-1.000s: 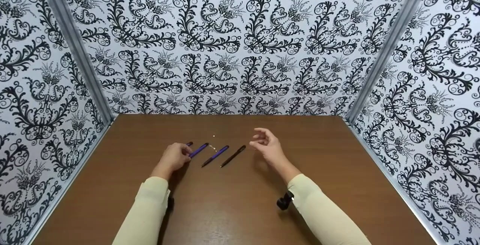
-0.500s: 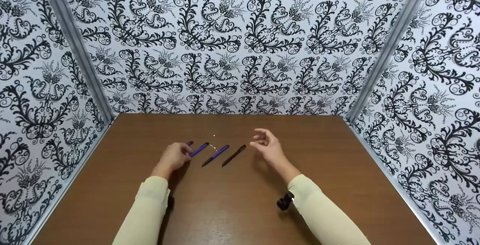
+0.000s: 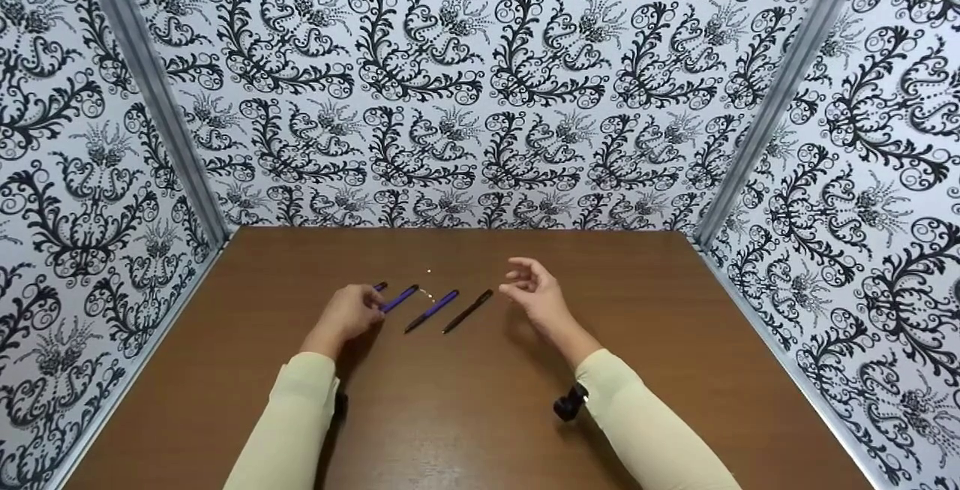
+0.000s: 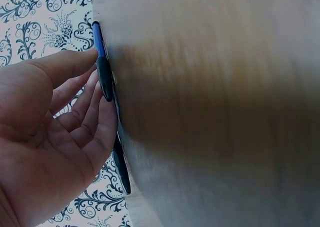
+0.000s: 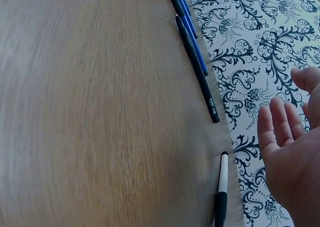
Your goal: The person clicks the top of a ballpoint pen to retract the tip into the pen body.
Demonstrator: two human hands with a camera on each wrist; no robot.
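Note:
My left hand (image 3: 349,315) is at the left end of a slanted row of pens, its thumb and fingertips pinching a blue pen (image 3: 399,298) by the dark grip (image 4: 103,77). The palm side hides that pen's lower end in the head view. Behind the fingers, another blue pen (image 3: 381,287) shows only its tip end. To the right lie a blue pen with a dark grip (image 3: 433,311) and a black pen (image 3: 468,311). Above the table, right of the black pen, my right hand (image 3: 538,295) hovers with relaxed, slightly bent fingers and holds nothing.
A white pen with a black grip (image 5: 223,179) lies near the right hand in the right wrist view. Small bright specks of light (image 3: 427,294) fall between the pens. Patterned walls (image 3: 480,100) enclose the brown table (image 3: 465,415) at the back and sides.

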